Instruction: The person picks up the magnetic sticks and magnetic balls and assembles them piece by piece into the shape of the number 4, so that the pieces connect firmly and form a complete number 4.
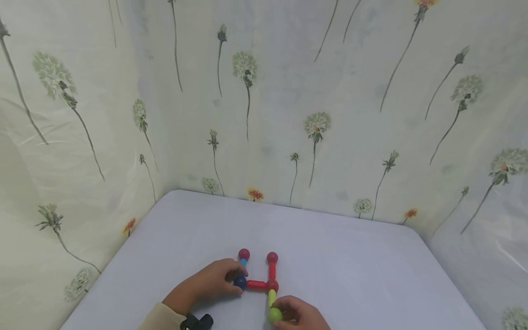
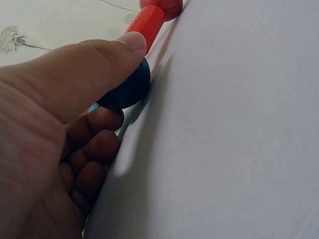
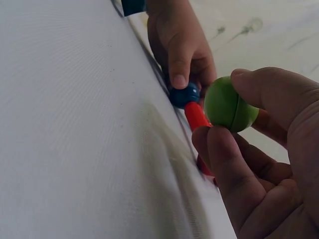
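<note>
On the white table lies a joined figure of toy rods and balls. My left hand [image 1: 212, 280] pinches its dark blue ball [image 2: 130, 89] between thumb and fingers. From that ball a light blue rod [image 1: 243, 262] runs to a red ball [image 1: 244, 254], and a red rod [image 1: 257, 285] leads to the middle red ball [image 1: 272, 285]. Another red rod [image 1: 272, 271] ends at a far red ball [image 1: 272, 257]. A yellow-green rod [image 1: 272, 298] points toward me, with a green ball [image 3: 227, 105] at its near end. My right hand [image 1: 303, 313] pinches that green ball.
The white tabletop [image 1: 363, 275] spreads around the figure, its back edge meeting a flower-printed curtain or sheet [image 1: 280, 101]. Similar printed cloth rises at both sides. A black strap with a small device [image 1: 197, 322] sits on the left wrist, below a beige sleeve [image 1: 162, 317].
</note>
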Demonstrator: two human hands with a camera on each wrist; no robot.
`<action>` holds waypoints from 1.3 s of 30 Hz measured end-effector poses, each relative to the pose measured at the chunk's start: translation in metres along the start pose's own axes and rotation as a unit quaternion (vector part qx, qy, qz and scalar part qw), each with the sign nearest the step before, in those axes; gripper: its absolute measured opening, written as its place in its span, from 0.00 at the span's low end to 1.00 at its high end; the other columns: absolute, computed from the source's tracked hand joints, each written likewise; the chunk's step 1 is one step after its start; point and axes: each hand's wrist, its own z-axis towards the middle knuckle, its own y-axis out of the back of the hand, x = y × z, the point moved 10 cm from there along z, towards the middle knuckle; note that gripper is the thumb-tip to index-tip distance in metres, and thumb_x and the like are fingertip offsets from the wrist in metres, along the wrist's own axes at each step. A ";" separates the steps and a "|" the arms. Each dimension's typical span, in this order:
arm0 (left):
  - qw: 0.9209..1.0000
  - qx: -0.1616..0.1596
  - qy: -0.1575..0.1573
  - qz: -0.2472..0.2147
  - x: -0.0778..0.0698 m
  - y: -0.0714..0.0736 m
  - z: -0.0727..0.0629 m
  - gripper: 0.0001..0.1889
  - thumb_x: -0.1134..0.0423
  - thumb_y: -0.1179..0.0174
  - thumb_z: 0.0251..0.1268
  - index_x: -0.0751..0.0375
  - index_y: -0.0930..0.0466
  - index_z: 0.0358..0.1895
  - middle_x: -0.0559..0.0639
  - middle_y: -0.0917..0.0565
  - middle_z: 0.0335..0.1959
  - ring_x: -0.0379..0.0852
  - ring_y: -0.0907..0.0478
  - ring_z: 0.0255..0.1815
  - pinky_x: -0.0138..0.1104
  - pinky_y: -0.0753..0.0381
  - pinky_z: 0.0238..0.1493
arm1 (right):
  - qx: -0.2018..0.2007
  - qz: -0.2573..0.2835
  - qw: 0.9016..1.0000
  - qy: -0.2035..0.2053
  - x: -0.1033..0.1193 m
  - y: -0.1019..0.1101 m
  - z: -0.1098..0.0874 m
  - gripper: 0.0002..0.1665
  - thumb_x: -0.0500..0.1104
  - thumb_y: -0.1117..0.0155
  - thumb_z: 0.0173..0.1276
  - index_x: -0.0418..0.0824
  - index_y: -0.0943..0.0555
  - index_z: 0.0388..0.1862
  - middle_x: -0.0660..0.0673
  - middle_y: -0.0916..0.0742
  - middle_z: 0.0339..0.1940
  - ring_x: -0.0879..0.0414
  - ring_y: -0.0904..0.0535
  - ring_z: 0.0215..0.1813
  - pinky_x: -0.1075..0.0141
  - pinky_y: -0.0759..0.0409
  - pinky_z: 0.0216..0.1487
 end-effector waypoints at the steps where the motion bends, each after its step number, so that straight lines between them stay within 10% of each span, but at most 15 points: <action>1: 1.000 0.000 -0.001 0.001 0.000 0.000 0.000 0.18 0.50 0.22 0.59 0.33 0.17 0.50 0.35 0.21 0.43 0.40 0.26 0.47 0.40 0.18 0.57 | 0.001 0.001 1.000 0.000 0.000 0.000 0.000 0.27 0.53 0.24 0.67 0.40 0.19 0.57 0.47 0.14 0.49 0.51 0.17 0.46 0.47 0.13 0.54; 15: 1.000 -0.004 -0.017 0.006 -0.002 0.003 0.001 0.18 0.50 0.22 0.59 0.34 0.17 0.52 0.35 0.21 0.43 0.39 0.26 0.46 0.36 0.19 0.53 | 0.008 -0.042 0.999 0.008 -0.002 -0.009 0.007 0.23 0.52 0.24 0.68 0.44 0.18 0.56 0.49 0.14 0.46 0.51 0.19 0.45 0.48 0.14 0.51; 22: 1.000 -0.006 -0.017 0.002 -0.003 0.005 0.001 0.19 0.50 0.22 0.59 0.34 0.17 0.52 0.35 0.21 0.43 0.39 0.26 0.46 0.37 0.19 0.53 | 0.004 -0.097 0.995 0.015 0.002 -0.011 0.005 0.23 0.52 0.24 0.67 0.46 0.18 0.57 0.51 0.17 0.44 0.54 0.23 0.40 0.65 0.20 0.41; 39: 1.000 -0.006 0.004 0.002 0.002 0.000 -0.003 0.20 0.50 0.21 0.58 0.35 0.17 0.52 0.36 0.21 0.43 0.40 0.26 0.46 0.39 0.18 0.55 | 0.026 -0.057 0.998 0.010 -0.004 -0.019 0.001 0.23 0.51 0.23 0.66 0.48 0.18 0.57 0.50 0.17 0.44 0.53 0.23 0.37 0.68 0.21 0.38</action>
